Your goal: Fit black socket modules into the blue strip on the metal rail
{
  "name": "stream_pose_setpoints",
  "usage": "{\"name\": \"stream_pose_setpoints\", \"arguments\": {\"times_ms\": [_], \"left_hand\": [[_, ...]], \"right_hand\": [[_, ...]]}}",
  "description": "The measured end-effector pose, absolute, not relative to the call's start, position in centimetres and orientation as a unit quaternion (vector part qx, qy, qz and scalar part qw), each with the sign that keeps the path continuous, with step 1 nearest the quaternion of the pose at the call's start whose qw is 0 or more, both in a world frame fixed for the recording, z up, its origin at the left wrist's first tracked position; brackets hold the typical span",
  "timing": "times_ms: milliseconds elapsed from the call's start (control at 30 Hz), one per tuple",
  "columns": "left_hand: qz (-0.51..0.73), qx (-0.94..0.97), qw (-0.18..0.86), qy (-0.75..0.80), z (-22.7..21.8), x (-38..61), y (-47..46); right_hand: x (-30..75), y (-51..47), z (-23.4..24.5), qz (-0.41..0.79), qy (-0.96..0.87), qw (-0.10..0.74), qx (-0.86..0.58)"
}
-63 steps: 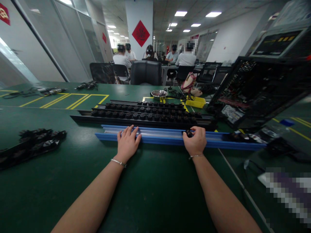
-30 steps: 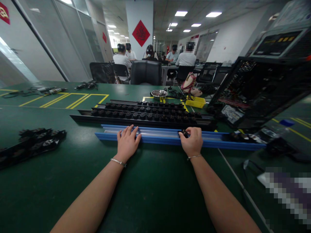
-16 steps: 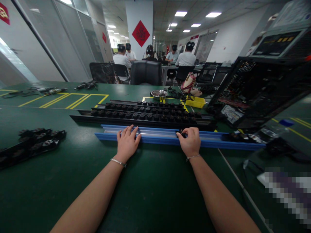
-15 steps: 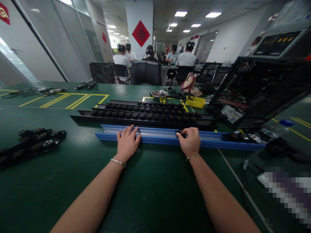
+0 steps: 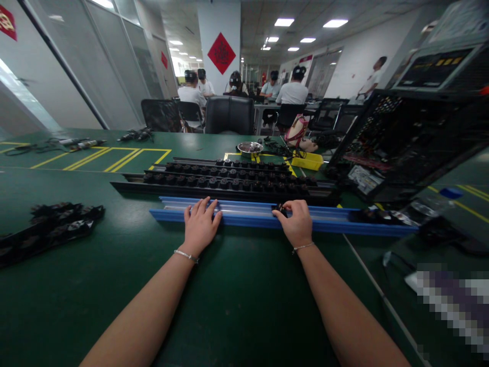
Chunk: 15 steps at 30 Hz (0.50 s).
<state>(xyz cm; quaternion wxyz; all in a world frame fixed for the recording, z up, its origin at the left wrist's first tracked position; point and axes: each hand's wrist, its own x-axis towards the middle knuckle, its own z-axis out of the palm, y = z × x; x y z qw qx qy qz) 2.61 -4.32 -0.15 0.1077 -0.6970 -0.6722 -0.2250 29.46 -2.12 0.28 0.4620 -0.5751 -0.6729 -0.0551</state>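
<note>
Lying across the middle of the tabletop [image 5: 114, 285]: blue rail [image 5: 248, 218], long axis left–right, parallel to near edge, ends toward side edges | left hand [image 5: 199, 225]: flat on rail, fingers spread | right hand [image 5: 297, 223]: fingers pinching small black part [image 5: 281, 207] on rail | black rails [image 5: 229, 184] just behind, parallel
</note>
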Motion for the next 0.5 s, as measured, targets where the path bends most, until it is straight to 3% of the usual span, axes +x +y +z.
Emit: {"name": "stream_pose_setpoints", "arguments": {"times_ms": [500], "left_hand": [[-0.226,-0.696,0.102,-0.674,-0.06,2.63,-4.39]], "right_hand": [[30.01,-2.06,0.01,-0.133,-0.678,0.380,-0.614]]}}
